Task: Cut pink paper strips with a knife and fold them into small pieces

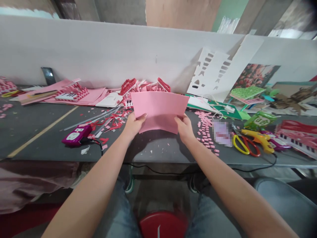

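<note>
A pink sheet of card [159, 107] is held up over the dark table [160, 148], slightly curved. My left hand [135, 124] grips its lower left corner, thumb on top. The lower right corner is pinched by my right hand [183, 127]. Behind the sheet lie red and pink paper cut-outs [146, 86]. Small pink paper pieces [206, 134] are scattered to the right of my right hand.
A magenta device [76, 135] with a black cable lies at the left, near red scraps [112, 122]. Yellow-and-red scissors [244, 145] and a yellow glue gun [257, 138] lie at the right. White cut card [210, 74] leans on the back wall. A red stool [162, 224] shows below.
</note>
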Tool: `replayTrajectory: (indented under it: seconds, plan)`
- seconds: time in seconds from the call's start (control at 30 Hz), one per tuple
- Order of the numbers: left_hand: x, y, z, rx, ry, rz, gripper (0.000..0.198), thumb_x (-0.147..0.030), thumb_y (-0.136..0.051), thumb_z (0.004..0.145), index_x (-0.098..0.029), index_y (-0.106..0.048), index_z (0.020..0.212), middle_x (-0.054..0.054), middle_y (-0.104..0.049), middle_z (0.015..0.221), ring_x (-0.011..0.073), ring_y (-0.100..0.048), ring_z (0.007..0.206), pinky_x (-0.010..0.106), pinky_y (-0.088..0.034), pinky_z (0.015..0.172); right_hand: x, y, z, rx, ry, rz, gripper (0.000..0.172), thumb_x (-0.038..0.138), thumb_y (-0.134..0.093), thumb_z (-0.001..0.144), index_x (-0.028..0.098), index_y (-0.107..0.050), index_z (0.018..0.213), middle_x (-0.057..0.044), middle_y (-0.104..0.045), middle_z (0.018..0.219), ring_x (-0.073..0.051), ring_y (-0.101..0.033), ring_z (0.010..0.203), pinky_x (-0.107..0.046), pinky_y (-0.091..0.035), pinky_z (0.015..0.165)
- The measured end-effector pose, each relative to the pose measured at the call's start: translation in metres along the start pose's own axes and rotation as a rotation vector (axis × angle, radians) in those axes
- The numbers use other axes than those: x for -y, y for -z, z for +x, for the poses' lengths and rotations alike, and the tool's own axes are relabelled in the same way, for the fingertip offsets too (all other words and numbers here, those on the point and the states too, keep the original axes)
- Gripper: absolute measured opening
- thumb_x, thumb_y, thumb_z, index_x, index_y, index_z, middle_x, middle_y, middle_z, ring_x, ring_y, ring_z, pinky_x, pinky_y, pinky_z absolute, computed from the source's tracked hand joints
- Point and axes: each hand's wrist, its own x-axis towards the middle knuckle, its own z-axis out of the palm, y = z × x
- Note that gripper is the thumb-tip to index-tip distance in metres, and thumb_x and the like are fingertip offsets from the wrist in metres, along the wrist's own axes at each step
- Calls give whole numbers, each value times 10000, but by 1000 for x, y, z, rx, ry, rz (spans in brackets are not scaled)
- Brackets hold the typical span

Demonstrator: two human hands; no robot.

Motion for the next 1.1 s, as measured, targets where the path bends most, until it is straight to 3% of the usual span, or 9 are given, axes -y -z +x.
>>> replayTrajectory:
  seconds: [0.2, 0.4, 0.6, 0.8, 1.1]
  plan:
    - [0, 0, 3, 2, -28, -46, 493, -490, -835, 789, -166, -734, 1147, 153, -783, 1205, 380, -718, 1157, 546, -525, 1083, 0, -1, 0, -10, 34, 28, 350, 453, -654, 779, 248, -641, 1062, -82, -760, 1128, -271, -702, 1059, -452, -533, 1011]
    - [4, -6, 1, -63, -24, -12, 515, -424, -889, 713, -188, -697, 1128, 165, -757, 1192, 379, -701, 1181, 557, -498, 1111, -11, -3, 2, -38, 1, 12, 388, 470, -638, 759, 223, -638, 1058, -96, -756, 1091, -268, -692, 1039, -438, -528, 1002]
    - [16, -8, 4, -112, -39, 29, 473, -450, -845, 765, -193, -692, 1132, 161, -764, 1199, 368, -716, 1145, 556, -513, 1089, -15, -3, 4, -28, 40, -68, 351, 457, -603, 796, 217, -649, 1048, -84, -751, 1070, -247, -677, 1015, -402, -524, 970]
    - [26, -9, 9, -180, -60, 153, 385, -452, -765, 807, -152, -722, 1044, 130, -789, 1030, 339, -741, 984, 506, -577, 955, -18, -2, 8, -35, 36, -42, 374, 436, -602, 781, 189, -642, 1059, -104, -765, 1079, -250, -693, 1024, -399, -527, 981]
    - [23, -11, 8, -183, -41, 161, 256, -350, -686, 904, -184, -646, 1096, 127, -768, 1119, 310, -729, 1064, 481, -570, 992, -19, -3, 8, -22, 57, -84, 347, 390, -586, 847, 179, -639, 1117, -136, -762, 1166, -248, -704, 1099, -392, -529, 1032]
